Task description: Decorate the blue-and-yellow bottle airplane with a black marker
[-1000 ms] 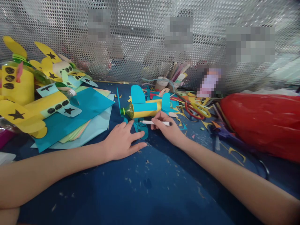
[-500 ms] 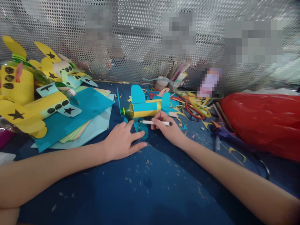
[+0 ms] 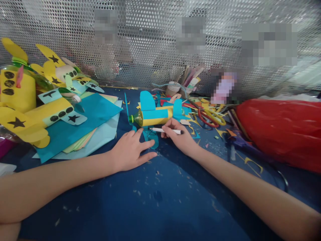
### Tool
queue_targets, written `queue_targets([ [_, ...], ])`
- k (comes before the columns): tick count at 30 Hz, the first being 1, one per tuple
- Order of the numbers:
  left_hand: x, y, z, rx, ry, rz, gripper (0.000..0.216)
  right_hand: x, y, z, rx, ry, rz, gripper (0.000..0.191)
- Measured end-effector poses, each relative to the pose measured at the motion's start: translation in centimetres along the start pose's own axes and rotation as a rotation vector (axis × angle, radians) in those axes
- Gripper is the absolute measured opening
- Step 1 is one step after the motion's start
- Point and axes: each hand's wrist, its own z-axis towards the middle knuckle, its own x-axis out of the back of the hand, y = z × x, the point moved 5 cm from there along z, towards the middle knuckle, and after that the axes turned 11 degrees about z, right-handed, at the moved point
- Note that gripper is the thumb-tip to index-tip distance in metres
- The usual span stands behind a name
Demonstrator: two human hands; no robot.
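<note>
A toy airplane made from a plastic bottle (image 3: 156,117), wrapped in yellow and blue paper, lies on its side on the blue table. Its near blue paper wing (image 3: 153,142) rests flat and bears a dark star outline. My left hand (image 3: 134,147) is spread with the fingertips pressing on this wing. In my right hand (image 3: 177,134) a white marker (image 3: 167,131) is pinched, its tip on the star drawing. The marker's dark end points right. Part of the wing is hidden under my left fingers.
Finished yellow bottle airplanes (image 3: 55,112) and stacked coloured paper (image 3: 100,110) lie at left. Scissors (image 3: 209,117), paper scraps and a jar of brushes (image 3: 173,88) are behind. A red bag (image 3: 281,130) lies at right; a perforated metal screen (image 3: 150,43) closes the back.
The marker tip has shifted very slightly on the wing, and the star outline shows a little more clearly. My left hand keeps its place.
</note>
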Motion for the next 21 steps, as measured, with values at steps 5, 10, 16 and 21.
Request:
queue_targets([
  [5, -0.02, 0.03, -0.05, 0.002, 0.01, -0.021, 0.059, 0.07, 0.07, 0.03, 0.001, 0.0, -0.004, 0.03],
  [10, -0.1, 0.03, -0.05, 0.003, 0.014, -0.014, 0.059, 0.02, -0.01, 0.07, -0.005, -0.003, -0.013, 0.03],
  [16, -0.05, 0.0, -0.02, 0.002, 0.001, 0.001, 0.059, 0.06, -0.29, 0.02, -0.009, 0.017, -0.018, 0.025],
  [21, 0.01, 0.0, -0.05, 0.006, 0.017, -0.013, 0.058, -0.04, -0.45, -0.04, -0.021, 0.018, -0.019, 0.026],
])
